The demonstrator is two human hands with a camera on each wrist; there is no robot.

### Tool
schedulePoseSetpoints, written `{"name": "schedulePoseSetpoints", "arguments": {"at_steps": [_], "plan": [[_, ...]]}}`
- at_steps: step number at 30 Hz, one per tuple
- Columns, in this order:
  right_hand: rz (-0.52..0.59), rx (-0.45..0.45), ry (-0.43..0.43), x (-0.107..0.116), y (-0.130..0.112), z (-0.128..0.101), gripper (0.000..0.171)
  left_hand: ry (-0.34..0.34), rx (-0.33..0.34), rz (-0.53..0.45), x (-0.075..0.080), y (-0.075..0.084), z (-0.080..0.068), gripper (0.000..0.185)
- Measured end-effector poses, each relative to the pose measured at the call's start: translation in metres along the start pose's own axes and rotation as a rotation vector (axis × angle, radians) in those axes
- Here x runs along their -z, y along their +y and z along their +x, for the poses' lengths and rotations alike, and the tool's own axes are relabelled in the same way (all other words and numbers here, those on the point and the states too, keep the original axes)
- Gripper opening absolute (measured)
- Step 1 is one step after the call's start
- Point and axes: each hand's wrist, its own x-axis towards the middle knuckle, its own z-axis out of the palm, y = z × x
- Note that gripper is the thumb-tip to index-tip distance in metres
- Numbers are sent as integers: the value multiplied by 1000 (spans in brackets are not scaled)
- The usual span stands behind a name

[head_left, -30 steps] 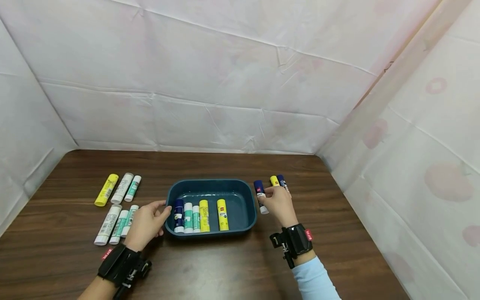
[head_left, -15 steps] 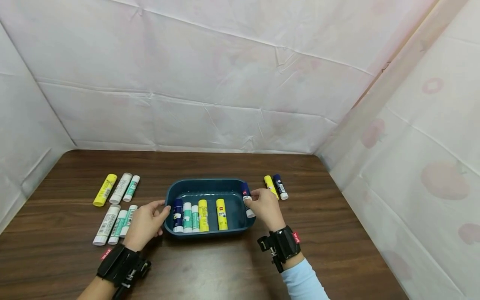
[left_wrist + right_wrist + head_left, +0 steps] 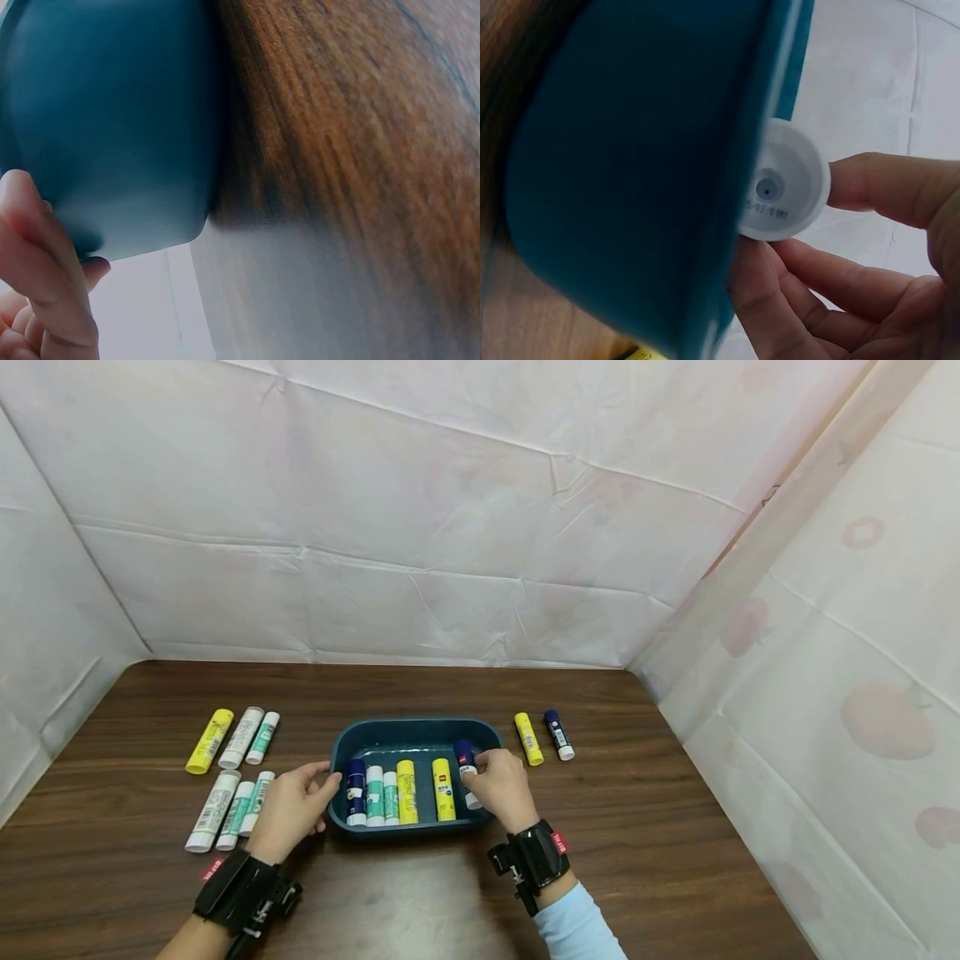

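The blue-capped glue stick (image 3: pixel 466 772) is pinched in the curled fingers of my right hand (image 3: pixel 501 787), its long axis running away from me over the right part of the teal tray (image 3: pixel 420 728), whose left rim my left hand (image 3: pixel 291 810) grips.

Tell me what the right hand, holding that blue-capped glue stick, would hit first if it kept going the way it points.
Probably the far wall of the dark teal plastic tray; the right hand points away over the tray's floor. Depth is unclear.
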Motion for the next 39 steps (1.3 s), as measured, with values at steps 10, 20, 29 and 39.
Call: {"name": "schedulePoseSetpoints", "arguments": {"at_steps": [10, 20, 29, 39], "plan": [[-62, 8, 31, -17, 0, -1, 15, 6, -3, 1, -1, -2, 0, 43], [-83, -14, 27, -28, 3, 4, 25, 9, -13, 2, -1, -1, 0, 43], [-111, -13, 55, -35, 5, 6, 38, 11, -16, 6, -1, -2, 0, 43], [-121, 1, 54, -42, 4, 7, 39, 15, -17, 9, -1, -2, 0, 44]]}}
